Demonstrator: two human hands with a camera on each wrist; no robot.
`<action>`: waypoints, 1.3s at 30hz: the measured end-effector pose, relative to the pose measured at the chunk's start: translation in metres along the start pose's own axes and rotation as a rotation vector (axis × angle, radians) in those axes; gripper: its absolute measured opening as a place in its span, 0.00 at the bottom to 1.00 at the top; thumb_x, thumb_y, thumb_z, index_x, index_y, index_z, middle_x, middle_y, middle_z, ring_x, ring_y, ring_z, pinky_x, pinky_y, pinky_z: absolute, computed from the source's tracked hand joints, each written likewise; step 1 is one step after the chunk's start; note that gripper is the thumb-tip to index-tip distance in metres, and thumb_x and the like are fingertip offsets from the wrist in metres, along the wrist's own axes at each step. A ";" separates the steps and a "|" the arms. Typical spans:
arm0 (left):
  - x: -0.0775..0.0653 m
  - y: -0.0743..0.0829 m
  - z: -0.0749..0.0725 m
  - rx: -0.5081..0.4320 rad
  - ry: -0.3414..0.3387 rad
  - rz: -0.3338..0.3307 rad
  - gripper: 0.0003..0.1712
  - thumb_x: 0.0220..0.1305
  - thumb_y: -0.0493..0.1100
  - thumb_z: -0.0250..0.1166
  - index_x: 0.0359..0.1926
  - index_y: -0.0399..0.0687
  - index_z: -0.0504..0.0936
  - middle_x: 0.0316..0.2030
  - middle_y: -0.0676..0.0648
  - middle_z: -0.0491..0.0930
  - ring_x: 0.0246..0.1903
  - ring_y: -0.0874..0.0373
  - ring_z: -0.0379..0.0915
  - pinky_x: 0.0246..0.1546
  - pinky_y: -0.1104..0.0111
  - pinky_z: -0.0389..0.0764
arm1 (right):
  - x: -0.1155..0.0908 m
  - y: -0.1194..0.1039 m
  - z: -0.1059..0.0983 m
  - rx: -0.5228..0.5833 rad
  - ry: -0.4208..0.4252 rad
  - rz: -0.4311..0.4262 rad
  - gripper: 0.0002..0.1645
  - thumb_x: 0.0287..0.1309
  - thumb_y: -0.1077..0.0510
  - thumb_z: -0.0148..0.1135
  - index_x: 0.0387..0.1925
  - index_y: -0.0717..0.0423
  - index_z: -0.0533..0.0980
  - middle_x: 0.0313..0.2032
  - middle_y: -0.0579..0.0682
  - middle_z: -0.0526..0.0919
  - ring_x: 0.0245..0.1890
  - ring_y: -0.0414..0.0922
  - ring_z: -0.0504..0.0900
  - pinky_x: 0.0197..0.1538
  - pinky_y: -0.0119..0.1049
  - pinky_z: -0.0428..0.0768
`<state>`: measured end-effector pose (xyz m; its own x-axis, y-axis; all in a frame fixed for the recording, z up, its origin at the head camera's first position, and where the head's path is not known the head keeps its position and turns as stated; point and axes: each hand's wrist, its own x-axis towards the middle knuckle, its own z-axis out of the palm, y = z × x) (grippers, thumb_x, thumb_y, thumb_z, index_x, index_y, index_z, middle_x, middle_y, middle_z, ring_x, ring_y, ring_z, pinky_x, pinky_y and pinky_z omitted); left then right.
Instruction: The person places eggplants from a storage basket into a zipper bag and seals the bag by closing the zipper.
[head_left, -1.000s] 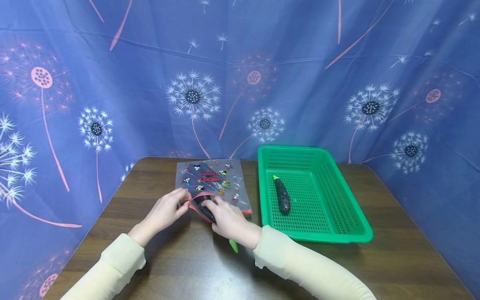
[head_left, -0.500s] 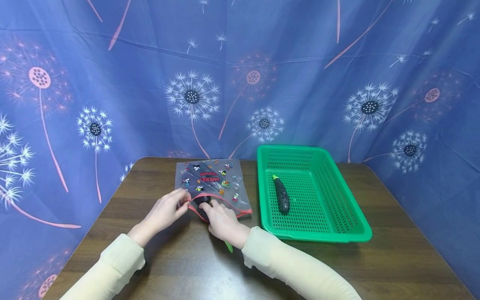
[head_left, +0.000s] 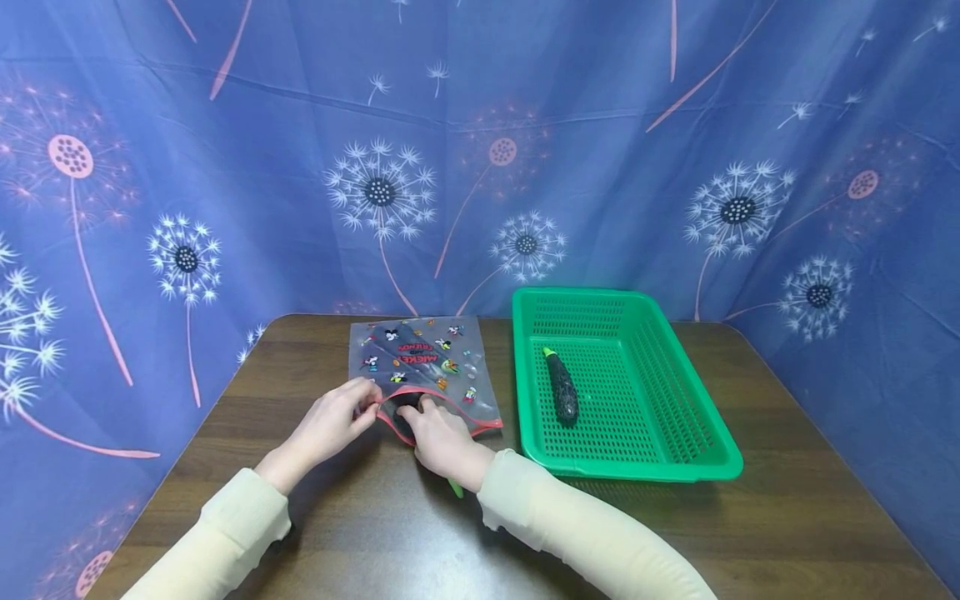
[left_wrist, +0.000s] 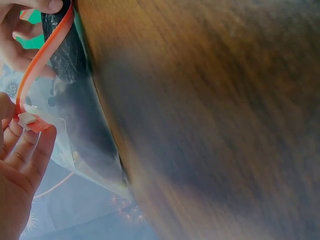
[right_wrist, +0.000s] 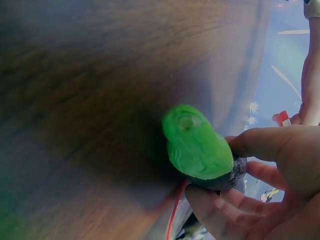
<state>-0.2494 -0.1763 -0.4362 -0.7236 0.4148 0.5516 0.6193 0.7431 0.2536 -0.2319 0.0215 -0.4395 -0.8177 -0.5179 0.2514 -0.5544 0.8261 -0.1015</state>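
Note:
An eggplant with a dark, glossy body and a green cap (right_wrist: 200, 145) is gripped between my right hand's (head_left: 448, 442) thumb and fingers. Its front end (left_wrist: 67, 60) is at the mouth of a clear zip bag (head_left: 416, 354), while the green cap points back toward me. The bag lies flat, with cartoon prints and a red zip edge. My left hand (head_left: 335, 421) pinches the left corner of that edge beside a white slider (left_wrist: 27, 119). Deeper in the bag a dark shape (left_wrist: 90, 122) shows, blurred; I cannot tell what it is.
To the right stands a green perforated basket (head_left: 705, 400), its rim close to the bag. Inside it lies another dark eggplant (head_left: 562, 390) with a green tip. Everything is on a brown wooden table (head_left: 375, 533), with a blue dandelion-print cloth (head_left: 450, 150) hanging behind.
My right hand has moved left and slightly forward, taking the eggplant deeper into the bag's mouth. The left hand keeps its pinch in the same place.

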 end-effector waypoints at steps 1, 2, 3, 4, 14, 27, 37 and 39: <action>0.000 0.000 0.000 0.002 -0.001 -0.004 0.09 0.50 0.35 0.65 0.30 0.53 0.75 0.24 0.59 0.68 0.22 0.68 0.63 0.22 0.73 0.66 | -0.001 0.000 0.000 0.003 -0.013 0.003 0.31 0.40 0.60 0.70 0.52 0.44 0.75 0.36 0.50 0.76 0.31 0.48 0.79 0.24 0.39 0.75; 0.000 0.000 0.000 0.003 -0.002 -0.007 0.09 0.51 0.35 0.65 0.30 0.53 0.75 0.24 0.59 0.68 0.22 0.68 0.63 0.22 0.73 0.66 | -0.002 0.001 -0.001 0.005 -0.025 0.006 0.32 0.40 0.60 0.70 0.53 0.44 0.74 0.37 0.51 0.76 0.32 0.48 0.79 0.24 0.39 0.75; 0.000 0.000 0.000 0.004 -0.003 -0.009 0.09 0.51 0.35 0.65 0.30 0.53 0.75 0.24 0.59 0.68 0.22 0.68 0.63 0.22 0.73 0.66 | -0.003 0.001 -0.001 0.005 -0.036 0.006 0.33 0.40 0.59 0.70 0.53 0.44 0.74 0.38 0.51 0.76 0.32 0.48 0.79 0.24 0.39 0.75; 0.000 0.000 0.000 0.005 -0.004 -0.012 0.09 0.51 0.35 0.65 0.30 0.53 0.75 0.24 0.59 0.68 0.22 0.68 0.63 0.22 0.73 0.66 | -0.005 0.001 -0.002 0.003 -0.045 0.007 0.34 0.40 0.59 0.71 0.54 0.43 0.73 0.39 0.52 0.75 0.33 0.48 0.78 0.24 0.40 0.75; -0.001 0.000 0.000 -0.007 0.011 -0.016 0.11 0.49 0.34 0.66 0.29 0.53 0.75 0.24 0.59 0.68 0.22 0.68 0.63 0.22 0.73 0.66 | -0.035 0.010 -0.009 -0.005 -0.031 -0.034 0.33 0.39 0.59 0.71 0.52 0.44 0.73 0.40 0.52 0.72 0.30 0.48 0.75 0.20 0.37 0.72; -0.002 -0.001 0.000 -0.005 -0.021 -0.037 0.07 0.53 0.36 0.63 0.30 0.53 0.75 0.25 0.59 0.69 0.23 0.68 0.64 0.22 0.73 0.67 | -0.063 0.024 -0.015 0.120 -0.093 -0.097 0.32 0.38 0.63 0.69 0.50 0.47 0.73 0.40 0.49 0.72 0.34 0.45 0.76 0.22 0.36 0.72; -0.003 -0.002 -0.001 -0.005 -0.019 -0.036 0.06 0.53 0.36 0.63 0.31 0.52 0.76 0.26 0.60 0.70 0.23 0.68 0.65 0.23 0.73 0.68 | -0.070 0.028 -0.015 0.167 -0.073 -0.184 0.34 0.36 0.66 0.70 0.52 0.53 0.73 0.47 0.51 0.72 0.42 0.46 0.78 0.41 0.37 0.79; -0.003 -0.002 -0.001 -0.005 -0.016 -0.037 0.06 0.53 0.36 0.63 0.31 0.52 0.76 0.26 0.59 0.70 0.23 0.68 0.65 0.22 0.73 0.68 | -0.068 0.027 -0.014 0.163 -0.062 -0.194 0.34 0.36 0.67 0.69 0.52 0.54 0.73 0.47 0.52 0.73 0.41 0.46 0.78 0.41 0.37 0.79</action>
<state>-0.2478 -0.1795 -0.4380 -0.7509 0.3956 0.5288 0.5936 0.7553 0.2779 -0.1891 0.0821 -0.4458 -0.6989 -0.6797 0.2223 -0.7152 0.6659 -0.2124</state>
